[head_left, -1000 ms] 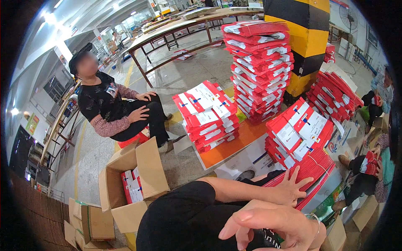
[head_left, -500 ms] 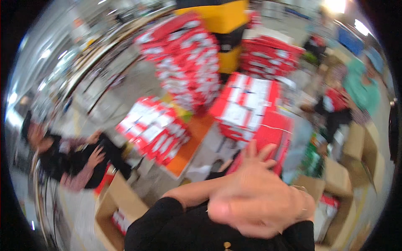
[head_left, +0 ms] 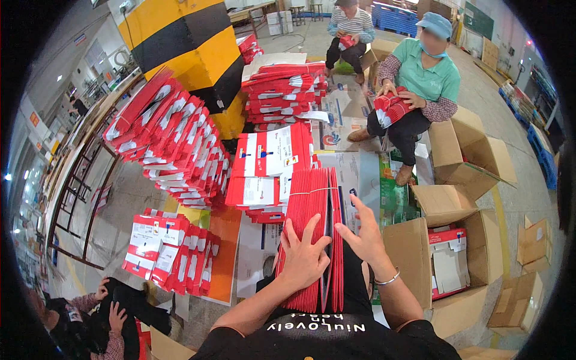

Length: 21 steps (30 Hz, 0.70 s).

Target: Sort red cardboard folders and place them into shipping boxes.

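Observation:
A thick bundle of red cardboard envelopes stands on edge on my lap, with a thin pale band across its far part. A dark gap parts a few envelopes at its right side from the rest. My left hand lies on the bundle's top edges, fingers spread. At the right side of the bundle is my right hand, its thumb and fingers apart, the thumb by the outer envelopes. Just beyond the bundle sits a stack of red and white envelopes.
A tall leaning envelope pile and a lower pile stand left; another pile is farther back. An open carton with envelopes is at right. One person sits beyond it, another at lower left. A striped pillar rises behind.
The view has turned to the right and sharpened. My hands, overlapping and blurred before, are now apart, the left on the bundle and the right beside it.

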### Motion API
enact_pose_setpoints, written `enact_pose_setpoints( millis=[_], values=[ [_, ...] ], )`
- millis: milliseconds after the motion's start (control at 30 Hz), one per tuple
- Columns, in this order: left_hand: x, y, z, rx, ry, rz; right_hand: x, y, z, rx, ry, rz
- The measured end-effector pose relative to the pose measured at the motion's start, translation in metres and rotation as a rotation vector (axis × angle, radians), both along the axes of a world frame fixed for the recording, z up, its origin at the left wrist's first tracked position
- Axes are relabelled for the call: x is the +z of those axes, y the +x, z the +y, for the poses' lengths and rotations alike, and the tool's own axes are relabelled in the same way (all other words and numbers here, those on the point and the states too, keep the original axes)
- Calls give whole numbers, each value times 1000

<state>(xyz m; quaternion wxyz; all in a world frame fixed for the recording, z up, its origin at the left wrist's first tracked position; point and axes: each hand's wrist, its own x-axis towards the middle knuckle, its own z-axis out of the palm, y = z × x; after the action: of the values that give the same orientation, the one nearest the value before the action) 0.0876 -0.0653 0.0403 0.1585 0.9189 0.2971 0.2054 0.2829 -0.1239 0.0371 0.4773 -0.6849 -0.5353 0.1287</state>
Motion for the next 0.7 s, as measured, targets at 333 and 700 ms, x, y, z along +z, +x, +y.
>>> enact_pose_setpoints(
  millis=[333,700],
  values=[
    [5,-3,-3,-36,-34,-24,-6,-20,5,164,-52,319],
    [7,-2,11,-25,-69,-118,-32,6,14,255,-61,716]
  ],
)
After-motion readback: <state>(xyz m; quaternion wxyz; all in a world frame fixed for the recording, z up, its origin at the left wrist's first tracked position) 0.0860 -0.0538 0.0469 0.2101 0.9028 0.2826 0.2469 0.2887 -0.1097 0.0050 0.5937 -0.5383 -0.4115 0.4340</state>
